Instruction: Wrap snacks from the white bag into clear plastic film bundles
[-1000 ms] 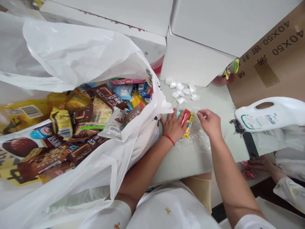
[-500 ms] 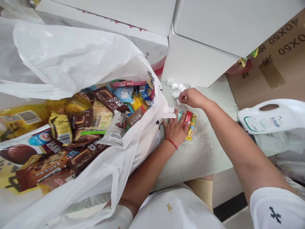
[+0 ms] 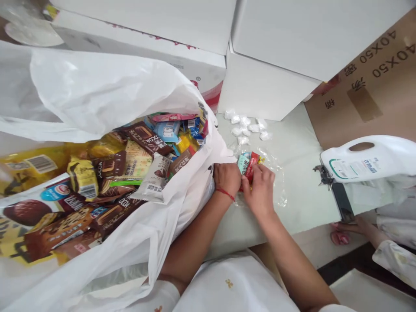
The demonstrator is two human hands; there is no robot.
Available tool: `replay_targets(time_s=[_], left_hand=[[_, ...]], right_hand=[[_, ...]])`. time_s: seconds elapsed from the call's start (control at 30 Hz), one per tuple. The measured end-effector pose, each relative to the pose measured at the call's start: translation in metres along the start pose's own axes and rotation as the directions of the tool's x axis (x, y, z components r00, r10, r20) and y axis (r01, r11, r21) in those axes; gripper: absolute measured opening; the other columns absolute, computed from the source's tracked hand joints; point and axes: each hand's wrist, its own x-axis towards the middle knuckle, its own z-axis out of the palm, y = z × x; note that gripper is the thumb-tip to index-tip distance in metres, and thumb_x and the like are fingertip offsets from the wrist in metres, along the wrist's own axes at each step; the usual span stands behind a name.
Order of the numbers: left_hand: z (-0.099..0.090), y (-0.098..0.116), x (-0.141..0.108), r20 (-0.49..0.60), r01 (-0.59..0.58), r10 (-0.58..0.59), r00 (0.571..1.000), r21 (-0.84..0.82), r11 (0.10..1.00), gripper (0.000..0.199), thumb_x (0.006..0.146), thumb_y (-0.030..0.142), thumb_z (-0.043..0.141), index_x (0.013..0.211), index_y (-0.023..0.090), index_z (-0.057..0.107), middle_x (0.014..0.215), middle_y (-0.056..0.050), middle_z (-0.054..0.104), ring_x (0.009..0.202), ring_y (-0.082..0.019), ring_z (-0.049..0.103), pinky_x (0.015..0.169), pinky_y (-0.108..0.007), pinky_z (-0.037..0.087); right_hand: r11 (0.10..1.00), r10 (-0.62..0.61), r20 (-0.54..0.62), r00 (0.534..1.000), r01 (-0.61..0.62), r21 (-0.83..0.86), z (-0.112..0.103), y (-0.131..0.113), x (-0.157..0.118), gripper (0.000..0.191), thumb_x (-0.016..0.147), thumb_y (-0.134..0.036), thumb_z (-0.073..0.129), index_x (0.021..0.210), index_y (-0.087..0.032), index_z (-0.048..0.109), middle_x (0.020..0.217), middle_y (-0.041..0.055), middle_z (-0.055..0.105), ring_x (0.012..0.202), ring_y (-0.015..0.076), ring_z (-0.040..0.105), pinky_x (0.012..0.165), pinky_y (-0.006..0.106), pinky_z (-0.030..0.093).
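Note:
My left hand (image 3: pixel 226 177), with a red cord at the wrist, is closed beside the white plastic bag (image 3: pixel 185 203). What its curled fingers hold is hidden. My right hand (image 3: pixel 262 190) bends its thumb and fingers around a red snack packet (image 3: pixel 251 164). Beside that packet lies a mint-green packet (image 3: pixel 242 163), and a bit of yellow wrapper (image 3: pixel 261 160) shows past my fingertips. Under these packets spreads a clear plastic bag (image 3: pixel 276 171). Several small white packets (image 3: pixel 244 122) are scattered behind it on the pale tabletop (image 3: pixel 302 203).
Wrapped biscuits and cakes (image 3: pixel 112 173) fill the white bag. White boxes (image 3: pixel 260 86) and a brown carton (image 3: pixel 367 99) stand behind. Rightward are a white detergent bottle (image 3: pixel 367 160), keys (image 3: pixel 325 175) and a black phone (image 3: pixel 343 203), with another person's hand (image 3: pixel 355 226) below.
My right hand has come down from the small white packets to the snack packets. My left hand has curled its fingers and drawn back slightly. Another person's hand has appeared at right.

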Motion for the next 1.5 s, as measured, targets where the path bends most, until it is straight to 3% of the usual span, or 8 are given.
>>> replay_targets(time_s=[0.17,0.4,0.57,0.7,0.87,1.03,1.23,1.5], left_hand=[[-0.006,-0.001,0.006,0.035,-0.03,0.027,0.999,0.086,0.996,0.033,0.1,0.022,0.043,0.116,0.006,0.066,0.114,-0.024,0.069,0.109,-0.035,0.066,0.091,-0.042,0.05],[-0.023,-0.002,0.009,0.037,0.055,-0.047,0.998,-0.263,0.963,0.013,0.095,0.029,0.054,0.092,0.02,0.063,0.077,-0.006,0.071,0.075,-0.023,0.07,0.069,-0.03,0.047],[-0.009,0.018,0.017,0.243,0.242,-0.1,0.965,-0.674,0.698,0.008,0.089,0.024,0.057,0.082,0.021,0.055,0.053,0.005,0.059,0.05,-0.015,0.063,0.055,-0.024,0.043],[0.008,0.036,0.026,0.397,0.371,-0.069,0.915,-0.765,0.527,0.014,0.082,0.013,0.052,0.069,0.018,0.055,0.053,0.003,0.056,0.05,-0.014,0.062,0.051,-0.023,0.042],[0.015,0.038,0.028,0.21,0.107,0.104,0.972,-0.794,0.598,0.027,0.083,0.009,0.048,0.092,0.014,0.072,0.082,-0.002,0.071,0.079,-0.015,0.068,0.075,-0.024,0.053],[0.016,0.034,0.026,0.115,-0.25,0.416,0.902,-0.646,0.721,0.039,0.084,0.004,0.042,0.097,0.015,0.077,0.114,-0.008,0.071,0.11,-0.017,0.066,0.105,-0.03,0.05],[0.012,0.034,0.034,0.223,-0.278,0.458,0.861,-0.548,0.789,0.034,0.087,0.006,0.04,0.085,0.015,0.074,0.11,-0.009,0.07,0.102,-0.017,0.067,0.096,-0.03,0.056],[0.006,0.038,0.041,0.277,-0.439,0.572,0.772,-0.418,0.795,0.033,0.088,0.009,0.043,0.069,0.017,0.069,0.096,-0.009,0.072,0.108,-0.02,0.064,0.098,-0.031,0.052]], right_hand=[[0.996,0.0,0.094,0.996,-0.008,0.09,0.019,0.011,-0.011,0.044,0.096,-0.021,0.048,0.139,-0.021,0.06,0.141,0.0176,0.053,0.133,0.0343,0.043,0.11,0.058,0.044],[0.983,0.033,0.134,0.99,-0.057,0.174,0.009,0.027,-0.007,0.046,0.09,-0.021,0.055,0.135,-0.026,0.065,0.142,0.0114,0.059,0.127,0.0348,0.047,0.106,0.058,0.047],[0.961,0.101,0.139,0.985,-0.132,0.241,0.01,0.031,-0.006,0.042,0.089,-0.026,0.06,0.129,-0.027,0.071,0.142,0.0082,0.062,0.117,0.0326,0.051,0.101,0.053,0.05],[0.936,0.104,0.133,0.986,-0.142,0.321,0.009,0.038,-0.006,0.041,0.089,-0.027,0.061,0.128,-0.024,0.072,0.142,0.0085,0.063,0.115,0.0305,0.053,0.102,0.051,0.05],[0.921,0.078,0.182,0.98,-0.141,0.364,0.007,0.045,-0.005,0.044,0.087,-0.029,0.062,0.131,-0.025,0.067,0.142,0.0079,0.063,0.122,0.0303,0.055,0.105,0.052,0.048],[0.859,0.107,0.219,0.97,-0.201,0.47,0.004,0.054,-0.008,0.046,0.088,-0.03,0.058,0.134,-0.025,0.06,0.142,0.0092,0.062,0.126,0.0275,0.058,0.107,0.049,0.049],[0.795,0.278,0.08,0.957,-0.276,0.54,-0.018,0.038,-0.027,0.025,0.096,-0.045,0.053,0.107,-0.024,0.062,0.123,0.0115,0.067,0.111,0.0234,0.066,0.09,0.039,0.056],[0.563,0.467,0.425,0.775,-0.631,0.533,-0.011,0.016,-0.027,0.025,0.083,-0.045,0.063,0.095,-0.023,0.059,0.073,0.0006,0.067,0.062,0.0182,0.058,0.06,0.031,0.047]])
